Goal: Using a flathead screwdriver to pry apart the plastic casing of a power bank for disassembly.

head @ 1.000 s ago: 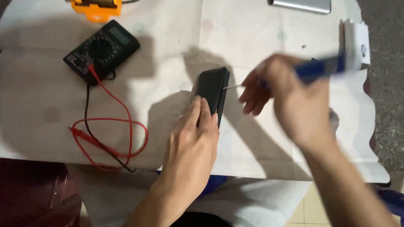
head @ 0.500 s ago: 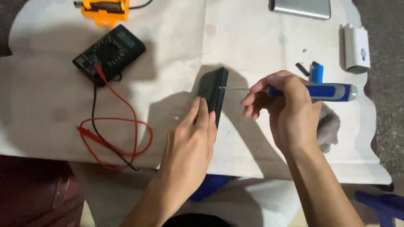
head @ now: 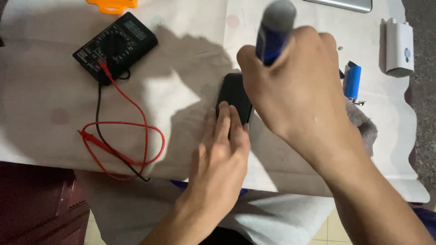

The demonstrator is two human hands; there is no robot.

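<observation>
A flat black device (head: 232, 93) lies on the white cloth-covered table (head: 190, 59). My left hand (head: 220, 156) rests on its near end, fingers pressed flat on it. My right hand (head: 297, 88) is raised over the device's right side, fist closed around the blue and grey handle of a screwdriver (head: 274, 29) that stands nearly upright toward the camera. The screwdriver's tip is hidden behind my right hand.
A black multimeter (head: 114, 46) with red and black leads (head: 122, 136) lies at the left. An orange tool (head: 111, 5) sits at the top edge. A blue cylindrical cell (head: 352, 80), a grey rag (head: 363, 124), a white charger-like block (head: 398, 46) and a silver slab (head: 345, 4) are at the right.
My right hand swung the screwdriver from lying sideways against the device's edge to standing upright over it, and came closer to the camera. My left hand stayed on the device.
</observation>
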